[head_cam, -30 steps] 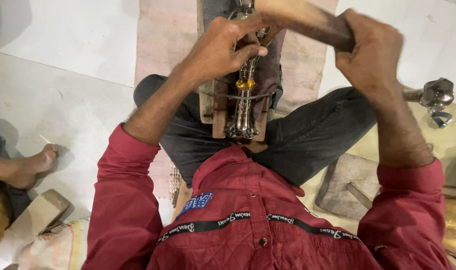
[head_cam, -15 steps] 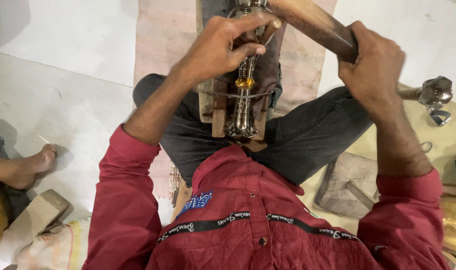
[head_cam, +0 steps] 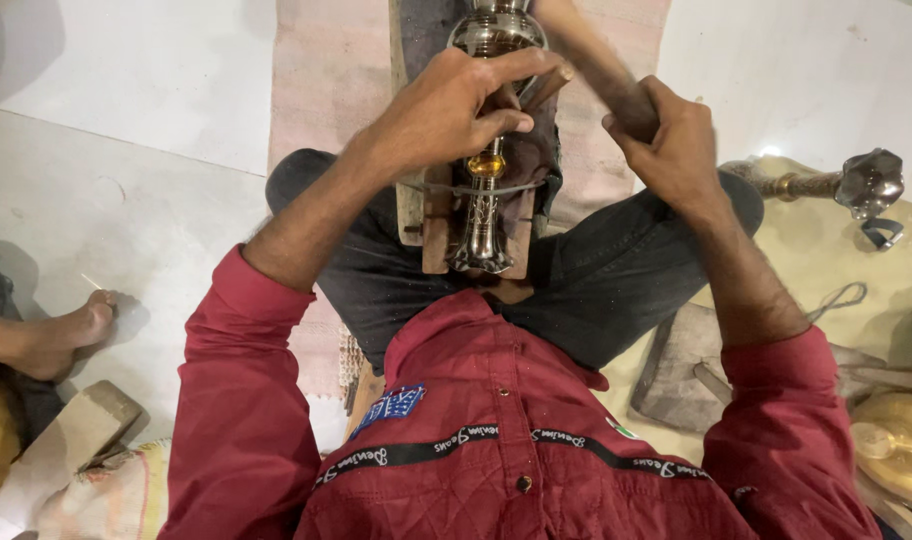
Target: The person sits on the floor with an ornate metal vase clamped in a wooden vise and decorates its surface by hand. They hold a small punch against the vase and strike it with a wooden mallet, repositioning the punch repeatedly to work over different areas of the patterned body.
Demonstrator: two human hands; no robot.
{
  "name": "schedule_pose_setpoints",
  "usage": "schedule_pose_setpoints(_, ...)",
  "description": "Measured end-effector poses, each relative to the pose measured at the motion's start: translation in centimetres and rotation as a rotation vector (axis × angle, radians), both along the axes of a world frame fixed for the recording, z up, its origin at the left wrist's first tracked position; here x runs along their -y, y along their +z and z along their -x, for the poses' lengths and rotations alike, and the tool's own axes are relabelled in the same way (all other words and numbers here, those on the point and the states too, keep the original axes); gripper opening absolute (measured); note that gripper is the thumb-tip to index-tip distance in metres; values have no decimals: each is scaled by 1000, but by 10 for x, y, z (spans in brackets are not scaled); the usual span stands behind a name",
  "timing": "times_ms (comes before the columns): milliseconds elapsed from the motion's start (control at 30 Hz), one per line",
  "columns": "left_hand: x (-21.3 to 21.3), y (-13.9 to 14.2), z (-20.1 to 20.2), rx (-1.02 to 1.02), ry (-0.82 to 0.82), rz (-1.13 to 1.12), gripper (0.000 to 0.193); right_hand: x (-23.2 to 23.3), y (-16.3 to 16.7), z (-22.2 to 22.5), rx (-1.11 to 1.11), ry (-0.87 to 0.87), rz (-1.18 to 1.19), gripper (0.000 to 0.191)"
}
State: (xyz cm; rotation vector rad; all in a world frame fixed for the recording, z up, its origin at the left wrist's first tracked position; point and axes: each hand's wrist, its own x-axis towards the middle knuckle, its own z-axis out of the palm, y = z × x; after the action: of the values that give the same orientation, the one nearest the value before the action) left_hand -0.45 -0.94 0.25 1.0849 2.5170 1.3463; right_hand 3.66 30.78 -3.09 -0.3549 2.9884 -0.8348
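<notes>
Ornate metal stem (head_cam: pixel 484 215), silvery with an amber band at mid-length, lying on a wooden block (head_cam: pixel 436 235) across the lap, long axis running straight away from the body; bulbous top (head_cam: pixel 496 30) at the far end, flared foot at the near end, just above the red shirt. Directly under the left hand (head_cam: pixel 446 110), which is closed over the upper part, fingers wrapped across and pinning a thin rod-like tool against the metal. To the right of that and just apart, right hand (head_cam: pixel 671 140) clenched around a wooden handle (head_cam: pixel 601 70) that slants up and leftward toward the bulb; head of it out of view, so contact with the stem cannot be told. Left hand nearer the stem. Farther right, on the floor, a hammer (head_cam: pixel 856 185). Far left, someone else's bare foot (head_cam: pixel 71 330).
</notes>
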Motion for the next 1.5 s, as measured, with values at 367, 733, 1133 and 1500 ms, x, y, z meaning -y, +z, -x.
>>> schedule_pose_setpoints(367,-2,13,6,-36,-64,-1,59,-2,13,6,148,-14,524,16)
schedule_pose_setpoints(733,-7,17,11,-48,-74,30,56,0,26,1,-106,78,420,14)
schedule_pose_setpoints(1133,-7,18,15,-27,-143,-18,57,-6,22,-11,-24,-90,196,14)
schedule_pose_setpoints(1500,16,-4,3,-87,-117,-223,55,10,34,-17,86,-31,55,66)
